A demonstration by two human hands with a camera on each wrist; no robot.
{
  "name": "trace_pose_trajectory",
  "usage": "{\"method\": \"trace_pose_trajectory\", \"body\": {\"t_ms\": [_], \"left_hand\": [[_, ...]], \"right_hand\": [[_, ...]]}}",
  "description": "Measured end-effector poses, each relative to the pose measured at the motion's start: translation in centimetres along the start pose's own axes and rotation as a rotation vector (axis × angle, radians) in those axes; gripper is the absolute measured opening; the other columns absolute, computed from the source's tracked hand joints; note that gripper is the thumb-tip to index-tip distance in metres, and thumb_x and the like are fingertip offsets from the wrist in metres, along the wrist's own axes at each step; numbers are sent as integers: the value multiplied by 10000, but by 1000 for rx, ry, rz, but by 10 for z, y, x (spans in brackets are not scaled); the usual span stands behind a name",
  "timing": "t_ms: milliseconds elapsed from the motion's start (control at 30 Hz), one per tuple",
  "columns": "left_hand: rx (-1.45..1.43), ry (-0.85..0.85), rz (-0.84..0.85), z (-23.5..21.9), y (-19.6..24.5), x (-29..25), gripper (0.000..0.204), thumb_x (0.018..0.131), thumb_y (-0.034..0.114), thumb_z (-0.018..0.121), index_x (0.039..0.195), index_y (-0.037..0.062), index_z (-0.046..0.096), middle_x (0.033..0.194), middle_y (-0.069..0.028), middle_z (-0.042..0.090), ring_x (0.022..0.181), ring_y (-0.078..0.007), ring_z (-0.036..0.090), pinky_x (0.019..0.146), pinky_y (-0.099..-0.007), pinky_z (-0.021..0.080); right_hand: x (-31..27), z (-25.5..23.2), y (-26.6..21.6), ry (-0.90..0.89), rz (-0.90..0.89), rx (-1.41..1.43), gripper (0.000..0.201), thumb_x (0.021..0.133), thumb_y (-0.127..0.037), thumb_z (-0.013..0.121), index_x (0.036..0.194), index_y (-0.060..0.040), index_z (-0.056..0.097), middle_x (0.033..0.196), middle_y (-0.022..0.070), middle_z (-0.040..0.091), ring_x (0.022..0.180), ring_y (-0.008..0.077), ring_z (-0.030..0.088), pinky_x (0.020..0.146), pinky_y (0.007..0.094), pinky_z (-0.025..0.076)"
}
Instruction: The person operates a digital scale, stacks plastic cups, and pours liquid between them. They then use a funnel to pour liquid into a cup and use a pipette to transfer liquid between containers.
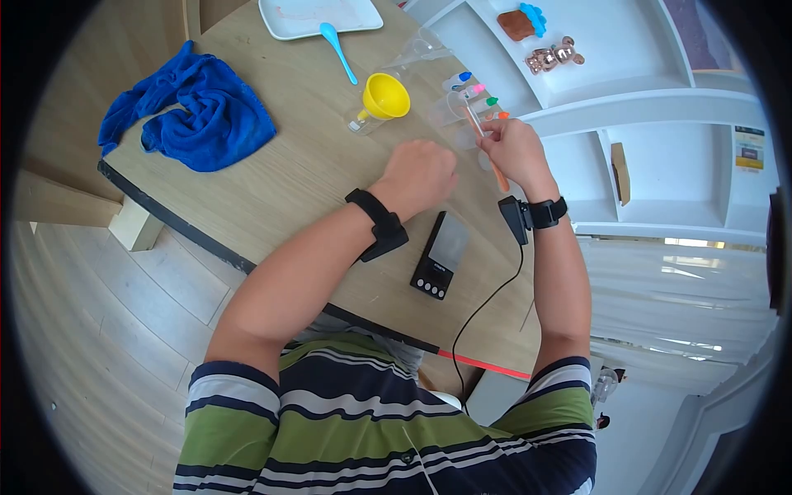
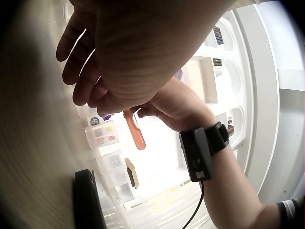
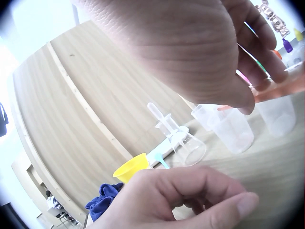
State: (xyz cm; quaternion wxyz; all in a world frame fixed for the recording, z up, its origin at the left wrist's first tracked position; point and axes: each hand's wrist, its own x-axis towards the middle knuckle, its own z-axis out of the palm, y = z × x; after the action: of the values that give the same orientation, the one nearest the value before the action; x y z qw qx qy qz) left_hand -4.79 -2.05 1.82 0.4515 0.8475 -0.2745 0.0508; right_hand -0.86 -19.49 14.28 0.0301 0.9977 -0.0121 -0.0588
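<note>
My right hand (image 1: 516, 153) pinches a slim clear test tube (image 2: 136, 133) with orange inside, between thumb and fingers. It holds the tube tilted over the row of plastic cups at the table's right side. My left hand (image 1: 421, 173) hovers over the table with loosely curled fingers and nothing in them. Clear plastic cups (image 3: 233, 131) stand just beyond the right hand. A yellow funnel (image 1: 386, 96) sits in a small clear bottle (image 1: 360, 125) past the left hand. Nearer my body lies a black pocket scale (image 1: 441, 256) with a silver plate.
A blue towel (image 1: 206, 120) lies bunched at the left. Farther back are a white tray (image 1: 285, 35), a light-blue spoon (image 1: 338, 54) and a clear flask (image 3: 190, 150) with a dropper. Colourful capped bottles (image 1: 492, 102) line the right edge, before white shelves (image 1: 660, 173).
</note>
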Motion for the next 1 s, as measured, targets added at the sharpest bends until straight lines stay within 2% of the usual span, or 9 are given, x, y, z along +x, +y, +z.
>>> {"method": "trace_pose_trajectory", "body": {"t_ms": [233, 300, 633, 733, 800, 833, 900, 1000], "left_hand": [[29, -12, -10, -1, 2, -1, 195, 917, 253, 758, 850, 73, 793, 877, -184, 779, 913, -389, 773, 826, -521, 604], [38, 52, 33, 1, -1, -1, 188, 903, 243, 747, 844, 77, 812, 828, -173, 771, 840, -387, 759, 782, -518, 610], [38, 37, 17, 6, -2, 0, 193, 906, 248, 745, 844, 77, 811, 821, -169, 770, 844, -387, 757, 786, -517, 610], [45, 33, 23, 5, -3, 0, 192, 907, 249, 744, 845, 80, 811, 823, -166, 772, 845, -385, 758, 789, -516, 609], [52, 32, 23, 5, -2, 0, 186, 905, 247, 746, 844, 84, 812, 825, -162, 774, 845, -382, 760, 789, -515, 608], [51, 32, 22, 5, -2, 0, 186, 905, 247, 746, 844, 84, 812, 825, -162, 774, 845, -382, 760, 789, -515, 608], [52, 47, 30, 6, -3, 0, 181, 901, 244, 748, 841, 86, 812, 822, -162, 772, 841, -381, 758, 788, -515, 605], [39, 55, 30, 7, -3, -1, 178, 898, 243, 751, 836, 87, 810, 817, -160, 769, 833, -380, 755, 785, -515, 603]], "right_hand": [[2, -8, 0, -18, -7, -31, 334, 918, -277, 812, 1214, -127, 845, 954, 175, 816, 928, 362, 790, 861, 452, 612], [2, -10, 1, 0, -32, -68, 327, 917, -275, 807, 1209, -131, 848, 957, 192, 813, 940, 381, 787, 881, 468, 614], [3, -25, -11, 1, -93, -231, 304, 917, -261, 794, 1187, -135, 853, 1003, 210, 809, 986, 406, 776, 917, 489, 614], [8, -23, -9, 59, -148, -296, 277, 909, -233, 786, 1160, -142, 858, 1011, 198, 809, 978, 390, 779, 899, 485, 618], [11, -22, -6, 121, -278, -380, 308, 898, -214, 807, 1194, -146, 851, 1036, 185, 796, 980, 385, 765, 896, 495, 608], [13, -21, -7, 120, -279, -380, 308, 898, -214, 807, 1194, -146, 851, 1036, 185, 796, 980, 385, 765, 896, 495, 608], [15, -19, -8, 214, -342, -454, 244, 868, -153, 766, 1088, -167, 870, 992, 129, 789, 960, 321, 770, 869, 489, 582], [19, -19, -13, 267, -411, -558, 245, 854, -118, 748, 1057, -171, 876, 966, 106, 765, 955, 301, 744, 862, 475, 542]]}}
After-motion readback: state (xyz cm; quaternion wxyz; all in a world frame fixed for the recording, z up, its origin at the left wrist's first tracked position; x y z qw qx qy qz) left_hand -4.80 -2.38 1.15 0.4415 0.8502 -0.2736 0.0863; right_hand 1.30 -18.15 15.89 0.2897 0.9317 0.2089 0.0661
